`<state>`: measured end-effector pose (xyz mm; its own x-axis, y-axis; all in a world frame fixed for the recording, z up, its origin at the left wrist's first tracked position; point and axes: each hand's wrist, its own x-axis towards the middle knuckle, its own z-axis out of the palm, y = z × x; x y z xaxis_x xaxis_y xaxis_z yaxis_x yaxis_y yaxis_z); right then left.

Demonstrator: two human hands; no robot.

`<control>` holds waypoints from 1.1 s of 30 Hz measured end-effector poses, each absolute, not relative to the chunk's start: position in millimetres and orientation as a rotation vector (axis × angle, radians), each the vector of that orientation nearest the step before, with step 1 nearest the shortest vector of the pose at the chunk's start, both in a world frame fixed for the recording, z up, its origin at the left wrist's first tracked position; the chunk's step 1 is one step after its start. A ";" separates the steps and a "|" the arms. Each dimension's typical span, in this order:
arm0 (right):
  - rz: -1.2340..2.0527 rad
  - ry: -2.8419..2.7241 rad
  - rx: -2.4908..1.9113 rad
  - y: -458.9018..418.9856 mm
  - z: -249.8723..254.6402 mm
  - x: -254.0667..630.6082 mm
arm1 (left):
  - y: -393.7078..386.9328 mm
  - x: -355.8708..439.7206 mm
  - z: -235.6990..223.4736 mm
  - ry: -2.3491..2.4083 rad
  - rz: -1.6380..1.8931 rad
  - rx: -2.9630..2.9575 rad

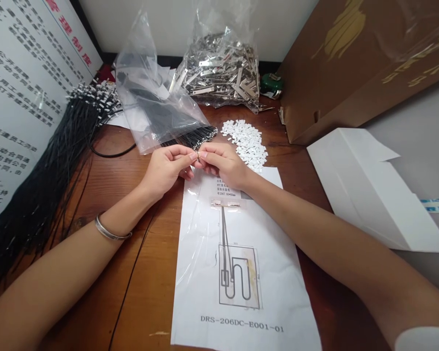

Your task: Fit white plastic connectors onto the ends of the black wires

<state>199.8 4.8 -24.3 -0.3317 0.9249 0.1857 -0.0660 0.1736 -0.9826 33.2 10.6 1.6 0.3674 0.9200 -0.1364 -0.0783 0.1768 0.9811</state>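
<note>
The drawing sheet (193, 273) covers the near centre of the tabletop (149, 297); exposed wood along its left edge provides lateral room. At the sheet's far edge, the left hand (166, 168) and right hand (223, 163) meet, thumbs and forefingers pinching a small part (198, 156) between their tips; its details are too small to identify. White pieces (247, 141) are piled just beyond the right hand. Black wires (201, 135) lie just past the fingertips, partly under a clear bag (142, 68). Farther back stands a bag of metal strips (223, 73). A printed board (22, 68) bounds the left; a brown box (332, 83), the far right.
</note>
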 end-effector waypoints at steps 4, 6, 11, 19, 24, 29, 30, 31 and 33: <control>1.334 -1.509 -0.874 5.0 -23.9 201.0 | 11.6 32.9 0.5 0.924 0.878 1.154; 1.333 -1.515 -0.883 5.0 -23.2 201.5 | 12.3 32.2 -0.1 0.930 0.879 1.154; 1.336 -1.518 -0.853 4.5 -21.9 201.6 | 13.2 31.4 -0.9 0.933 0.877 1.166; 1.288 -1.495 -0.870 5.0 -24.1 200.3 | 14.6 31.3 -1.8 0.912 0.879 1.148; 1.250 -1.508 -0.893 4.8 -24.3 199.6 | 15.0 31.5 -1.9 0.927 0.876 1.150; 1.215 -1.536 -0.894 4.8 -24.0 199.3 | 14.4 32.2 -1.4 0.931 0.881 1.155; 1.206 -1.541 -0.896 5.0 -24.2 199.4 | 14.3 32.2 -1.4 0.931 0.881 1.157; 1.198 -1.547 -0.899 5.1 -24.6 199.6 | 14.4 32.1 -1.5 0.931 0.879 1.158; 1.184 -1.556 -0.905 5.3 -25.3 200.0 | 14.9 31.7 -2.3 0.933 0.879 1.160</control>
